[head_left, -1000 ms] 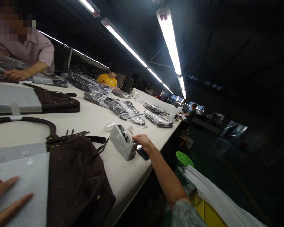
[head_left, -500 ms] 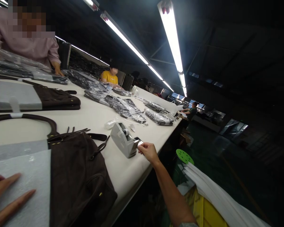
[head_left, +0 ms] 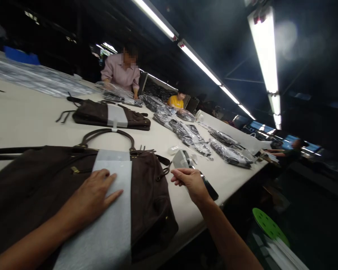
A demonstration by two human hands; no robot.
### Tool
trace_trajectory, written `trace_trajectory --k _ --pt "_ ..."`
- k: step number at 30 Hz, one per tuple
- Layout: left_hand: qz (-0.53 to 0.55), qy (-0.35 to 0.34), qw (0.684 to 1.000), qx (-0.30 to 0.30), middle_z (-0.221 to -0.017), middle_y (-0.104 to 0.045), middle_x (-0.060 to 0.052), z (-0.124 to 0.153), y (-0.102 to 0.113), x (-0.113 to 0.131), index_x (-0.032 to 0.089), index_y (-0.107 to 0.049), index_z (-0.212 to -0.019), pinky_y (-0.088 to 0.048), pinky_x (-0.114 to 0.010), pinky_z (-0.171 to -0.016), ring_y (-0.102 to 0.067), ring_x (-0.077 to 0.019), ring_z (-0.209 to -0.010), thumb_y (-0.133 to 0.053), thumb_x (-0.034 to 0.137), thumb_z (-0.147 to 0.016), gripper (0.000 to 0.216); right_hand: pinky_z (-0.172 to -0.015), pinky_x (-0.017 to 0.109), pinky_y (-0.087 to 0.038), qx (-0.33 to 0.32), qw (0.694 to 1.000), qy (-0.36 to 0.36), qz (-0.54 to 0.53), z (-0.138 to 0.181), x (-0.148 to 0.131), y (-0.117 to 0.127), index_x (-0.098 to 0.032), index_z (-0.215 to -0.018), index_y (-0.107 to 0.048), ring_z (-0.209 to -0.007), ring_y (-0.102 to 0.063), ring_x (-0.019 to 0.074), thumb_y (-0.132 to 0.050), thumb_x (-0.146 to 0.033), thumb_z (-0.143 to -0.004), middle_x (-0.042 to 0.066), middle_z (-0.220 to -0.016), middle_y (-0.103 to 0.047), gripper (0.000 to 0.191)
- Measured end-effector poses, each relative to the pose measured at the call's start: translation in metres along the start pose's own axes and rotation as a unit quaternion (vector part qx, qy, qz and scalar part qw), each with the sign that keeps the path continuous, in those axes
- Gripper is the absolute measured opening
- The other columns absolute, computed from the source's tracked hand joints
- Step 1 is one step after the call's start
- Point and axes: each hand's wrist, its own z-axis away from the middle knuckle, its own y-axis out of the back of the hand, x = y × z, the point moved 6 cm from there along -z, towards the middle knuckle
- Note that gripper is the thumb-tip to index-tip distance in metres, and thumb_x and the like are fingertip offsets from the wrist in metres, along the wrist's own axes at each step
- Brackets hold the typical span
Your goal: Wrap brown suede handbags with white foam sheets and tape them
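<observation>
My left hand (head_left: 94,195) lies on a pale wrapping sheet (head_left: 115,217), fingers spread. This sheet wraps round the middle of a dark brown bag (head_left: 149,195), whose looped handles (head_left: 131,138) stand up behind it, bound with a white strip (head_left: 114,125). To the right of the bag, my right hand (head_left: 191,182) is raised with thumb and fingertips pinched together. It holds a piece of clear tape, hardly visible here. Just behind it is the grey tape dispenser (head_left: 180,159), partly hidden by the hand, with a dark shape (head_left: 210,187) beside it.
A second brown bag (head_left: 92,112) lies farther back on the white table (head_left: 59,133). Several plastic-wrapped bags (head_left: 190,133) extend along the table. A co-worker in pink (head_left: 121,75) and another in yellow (head_left: 176,101) are across it. A green round lid (head_left: 270,227) is below the table's right edge.
My right hand has come away from the tape dispenser, towards the bag, still pinched. The view has swung left, showing more of the bag and my left hand on the sheet.
</observation>
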Motion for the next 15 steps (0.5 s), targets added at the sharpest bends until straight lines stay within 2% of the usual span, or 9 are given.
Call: trace_trajectory --k 3,5,7,11,15 --pt "0.011 0.019 1.0 -0.001 -0.118 -0.055 -0.014 0.003 0.009 0.006 0.015 -0.063 -0.115 -0.044 -0.042 -0.1 -0.05 -0.0303 -0.114 -0.046 0.056 -0.085 0.054 -0.05 0.019 -0.041 -0.094 0.995 -0.035 -0.022 -0.032 -0.015 -0.085 -0.012 -0.073 -0.074 -0.052 -0.056 0.0086 -0.077 -0.029 -0.072 0.005 -0.063 -0.069 0.017" --pt "0.027 0.021 0.999 0.001 -0.117 -0.055 -0.013 0.004 0.013 0.007 0.015 -0.063 -0.115 -0.046 -0.042 -0.097 -0.051 -0.0297 -0.112 -0.047 0.056 -0.086 0.052 -0.048 0.016 -0.041 -0.106 0.992 -0.066 -0.024 -0.054 -0.013 -0.133 -0.011 -0.069 -0.072 -0.051 -0.056 0.0071 -0.073 -0.019 -0.076 0.003 -0.061 -0.067 0.011" --pt "0.038 0.017 0.999 0.006 -0.115 -0.055 -0.013 0.005 0.015 0.007 0.016 -0.064 -0.112 -0.047 -0.043 -0.095 -0.051 -0.0293 -0.11 -0.048 0.056 -0.085 0.05 -0.046 0.015 -0.04 -0.099 0.99 -0.102 -0.019 -0.073 -0.004 -0.17 -0.011 -0.064 -0.067 -0.05 -0.056 0.0063 -0.07 -0.014 -0.079 0.002 -0.059 -0.065 0.016" --pt "0.047 0.02 0.999 0.001 -0.113 -0.054 -0.013 0.006 0.017 0.007 0.016 -0.065 -0.109 -0.047 -0.044 -0.095 -0.051 -0.0286 -0.108 -0.05 0.051 -0.085 0.045 -0.043 0.014 -0.041 -0.088 0.987 -0.138 -0.002 -0.096 0.013 -0.212 -0.013 -0.059 -0.06 -0.047 -0.055 0.0068 -0.066 -0.01 -0.081 0.001 -0.055 -0.061 0.023" --pt "0.04 0.024 0.999 -0.013 -0.111 -0.053 -0.013 0.006 0.017 0.011 0.013 -0.064 -0.112 -0.045 -0.043 -0.098 -0.051 -0.0278 -0.107 -0.049 0.044 -0.086 0.043 -0.041 0.015 -0.042 -0.104 0.98 -0.165 0.031 -0.106 0.031 -0.226 -0.014 -0.057 -0.057 -0.042 -0.051 0.0071 -0.068 -0.005 -0.076 0.0 -0.049 -0.058 0.024"
